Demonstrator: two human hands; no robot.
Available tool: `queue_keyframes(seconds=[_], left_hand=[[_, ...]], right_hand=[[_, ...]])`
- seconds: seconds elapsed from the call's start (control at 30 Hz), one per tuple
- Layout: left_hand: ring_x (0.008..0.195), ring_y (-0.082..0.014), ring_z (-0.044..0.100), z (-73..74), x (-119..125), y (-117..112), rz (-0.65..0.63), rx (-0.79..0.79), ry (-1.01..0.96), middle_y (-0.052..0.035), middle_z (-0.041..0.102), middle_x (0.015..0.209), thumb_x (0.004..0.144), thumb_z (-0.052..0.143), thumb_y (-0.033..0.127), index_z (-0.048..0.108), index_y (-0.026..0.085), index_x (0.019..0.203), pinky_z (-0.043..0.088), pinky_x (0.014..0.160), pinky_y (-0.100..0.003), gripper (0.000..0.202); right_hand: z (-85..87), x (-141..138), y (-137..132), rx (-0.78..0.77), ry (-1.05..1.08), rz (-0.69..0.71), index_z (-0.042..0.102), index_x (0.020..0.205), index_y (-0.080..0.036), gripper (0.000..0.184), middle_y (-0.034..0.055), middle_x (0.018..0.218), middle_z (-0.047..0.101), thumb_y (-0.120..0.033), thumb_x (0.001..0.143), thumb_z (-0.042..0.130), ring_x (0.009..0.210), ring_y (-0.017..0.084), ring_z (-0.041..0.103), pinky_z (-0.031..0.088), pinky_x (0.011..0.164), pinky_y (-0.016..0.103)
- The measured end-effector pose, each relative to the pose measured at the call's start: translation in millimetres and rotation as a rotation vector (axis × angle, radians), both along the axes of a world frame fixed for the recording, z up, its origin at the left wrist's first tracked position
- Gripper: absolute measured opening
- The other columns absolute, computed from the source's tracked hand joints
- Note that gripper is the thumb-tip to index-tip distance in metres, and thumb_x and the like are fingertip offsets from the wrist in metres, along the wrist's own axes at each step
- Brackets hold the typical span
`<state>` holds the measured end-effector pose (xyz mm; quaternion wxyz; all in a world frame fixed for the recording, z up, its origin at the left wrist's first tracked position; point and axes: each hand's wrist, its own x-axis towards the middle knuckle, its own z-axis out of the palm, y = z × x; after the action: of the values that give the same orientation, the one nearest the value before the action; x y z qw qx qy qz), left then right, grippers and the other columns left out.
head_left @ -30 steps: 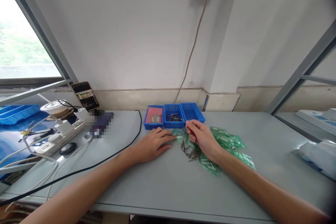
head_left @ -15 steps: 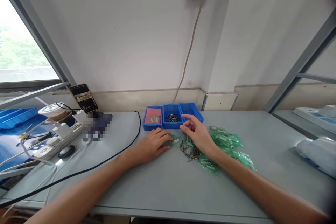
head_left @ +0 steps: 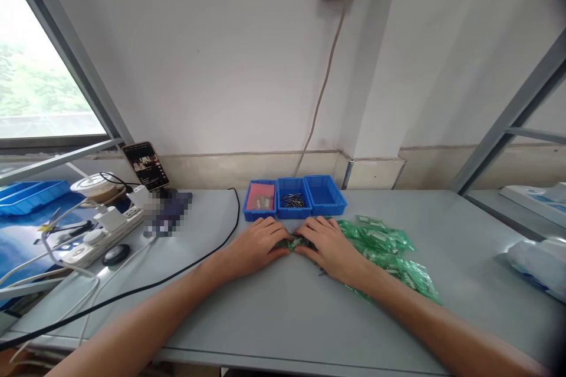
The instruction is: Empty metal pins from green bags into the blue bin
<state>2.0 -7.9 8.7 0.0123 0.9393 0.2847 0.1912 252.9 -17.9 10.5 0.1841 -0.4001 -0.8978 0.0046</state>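
Note:
My left hand [head_left: 257, 247] rests low over the table, its thumb and fingers closed on one side of a small green plastic bag [head_left: 293, 242]. From the opposite side my right hand [head_left: 331, 248] pinches the same bag between thumb and fingers. Most of the bag is hidden by the fingers, and what it contains is too small to tell. Loose thin metal pieces [head_left: 320, 270] show only in part beneath my right hand. A heap of green plastic bags [head_left: 380, 241] with pale labels lies right of that hand, partly behind the forearm.
Behind my hands stand three blue bins: one with a red packet [head_left: 259, 197], one with thin metal pieces [head_left: 292, 201], one empty bin [head_left: 326, 195]. A black cable [head_left: 198, 259] crosses the left side. Farther left are a phone [head_left: 145, 165] and a power strip [head_left: 106, 232].
My right hand has come down and left from above the loose metal pieces to the small green bag. The left hand stays at the bag. The view has shifted slightly.

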Motion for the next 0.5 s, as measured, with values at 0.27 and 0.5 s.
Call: queue_keyframes(seconds=[0.27, 0.5], left_hand=[[0.101, -0.0227, 0.058, -2.1, 1.3, -0.1, 0.045, -0.024, -0.062, -0.0078, 0.069, 0.107, 0.112, 0.047, 0.032, 0.063, 0.019, 0.118, 0.046, 0.091, -0.036, 0.022], [0.095, -0.0219, 0.057, 2.2, 3.4, -5.9, 0.052, -0.145, -0.148, -0.0059, 0.067, 0.101, 0.11, 0.05, 0.038, 0.062, 0.02, 0.108, 0.045, 0.087, -0.034, 0.022]], right_hand=[[-2.3, 1.3, 4.5, 0.011, 0.12, 0.082, 0.069, 0.105, -0.023, 0.022, 0.0054, 0.098, 0.073, -0.028, 0.111, 0.048, 0.095, 0.024, 0.062, 0.039, 0.087, 0.04], [2.8, -1.0, -1.6, -0.026, 0.247, 0.089, 0.065, 0.109, -0.023, 0.016, 0.0046, 0.101, 0.073, -0.031, 0.11, 0.052, 0.096, 0.024, 0.064, 0.04, 0.089, 0.039]])
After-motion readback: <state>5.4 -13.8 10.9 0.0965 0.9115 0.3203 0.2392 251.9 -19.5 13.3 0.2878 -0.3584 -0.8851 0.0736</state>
